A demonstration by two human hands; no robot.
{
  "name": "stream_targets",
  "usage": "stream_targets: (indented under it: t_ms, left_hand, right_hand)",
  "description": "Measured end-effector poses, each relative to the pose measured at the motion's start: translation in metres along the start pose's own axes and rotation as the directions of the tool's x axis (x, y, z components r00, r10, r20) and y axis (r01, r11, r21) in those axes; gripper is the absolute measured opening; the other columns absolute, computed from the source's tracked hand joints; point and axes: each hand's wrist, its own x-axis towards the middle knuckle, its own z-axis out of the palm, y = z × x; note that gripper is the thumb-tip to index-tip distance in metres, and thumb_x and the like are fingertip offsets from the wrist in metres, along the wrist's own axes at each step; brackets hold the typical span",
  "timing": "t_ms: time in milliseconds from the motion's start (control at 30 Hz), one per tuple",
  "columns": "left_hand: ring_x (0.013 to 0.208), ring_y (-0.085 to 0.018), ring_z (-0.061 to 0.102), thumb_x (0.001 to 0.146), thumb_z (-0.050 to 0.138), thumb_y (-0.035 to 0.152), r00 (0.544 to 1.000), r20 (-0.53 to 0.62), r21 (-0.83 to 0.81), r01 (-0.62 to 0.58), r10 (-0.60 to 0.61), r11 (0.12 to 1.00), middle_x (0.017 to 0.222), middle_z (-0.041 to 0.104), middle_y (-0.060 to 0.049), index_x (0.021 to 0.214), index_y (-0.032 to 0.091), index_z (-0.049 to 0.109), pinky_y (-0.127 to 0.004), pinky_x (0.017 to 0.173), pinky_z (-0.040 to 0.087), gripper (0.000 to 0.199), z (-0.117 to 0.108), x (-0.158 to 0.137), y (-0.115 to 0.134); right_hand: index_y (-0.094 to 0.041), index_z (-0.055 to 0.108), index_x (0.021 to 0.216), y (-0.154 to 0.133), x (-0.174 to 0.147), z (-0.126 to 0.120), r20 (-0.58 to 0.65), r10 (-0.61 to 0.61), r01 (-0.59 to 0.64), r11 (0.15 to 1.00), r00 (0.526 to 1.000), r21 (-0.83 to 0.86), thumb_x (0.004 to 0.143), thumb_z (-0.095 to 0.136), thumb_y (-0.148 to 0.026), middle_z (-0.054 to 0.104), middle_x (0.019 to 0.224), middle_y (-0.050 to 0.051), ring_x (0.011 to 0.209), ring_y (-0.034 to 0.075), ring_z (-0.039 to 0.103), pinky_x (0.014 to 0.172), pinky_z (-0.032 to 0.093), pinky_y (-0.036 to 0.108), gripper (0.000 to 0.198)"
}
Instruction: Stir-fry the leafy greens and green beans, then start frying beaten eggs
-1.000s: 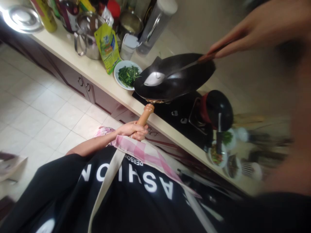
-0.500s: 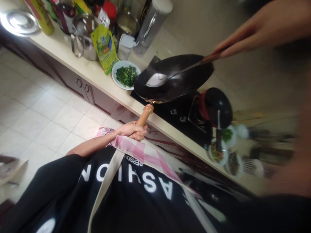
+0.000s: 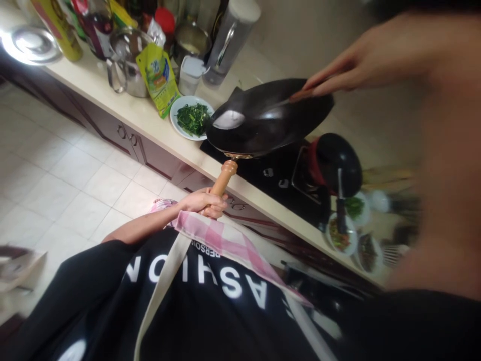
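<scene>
My left hand is wrapped round the wooden handle of a dark wok. The wok is tilted towards the left over the stove, its edge at a white plate of cooked leafy greens. In my right hand is the wooden handle of a spatula. Its pale metal blade lies inside the wok near the left rim. Only a dark interior shows in the wok; whether food is in it I cannot tell.
A black stove bears a red pot at right. Beyond it stand small dishes of chopped food. A yellow-green pouch, a steel cup, a clear jug and bottles crowd the counter at upper left.
My right hand has moved left, pushing the spatula blade across the wok towards the left rim. My left hand keeps its hold on the wok handle, nearly still.
</scene>
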Motion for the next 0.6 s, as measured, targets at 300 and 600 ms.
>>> stream_targets:
  t_ms: [300,600]
  left_hand:
    - [0.036,-0.003,0.034,0.071,0.067,0.006,0.983,-0.182,0.204,0.018,0.020,0.979,0.050,0.039,0.008,0.071,0.020,0.041,-0.016,0.037,0.036,0.030,0.009,0.018,0.043]
    - [0.035,-0.007,0.042,0.075,0.062,-0.001,0.905,-0.365,0.461,-0.029,0.219,0.887,0.045,0.043,0.005,0.069,0.017,0.048,-0.020,0.039,0.039,0.024,0.002,0.109,0.090]
  right_hand:
    - [-0.018,0.073,0.123,-0.023,-0.044,-0.015,-0.035,0.331,-0.331,0.918,0.943,-0.219,0.083,0.072,-0.030,0.074,0.115,0.005,0.113,0.018,0.067,0.106,0.045,0.036,0.042]
    - [-0.015,0.077,0.116,0.082,-0.153,0.020,-0.416,0.380,-0.368,0.923,0.826,0.112,0.085,0.071,-0.026,0.073,0.115,0.011,0.105,0.019,0.071,0.099,0.052,0.029,0.033]
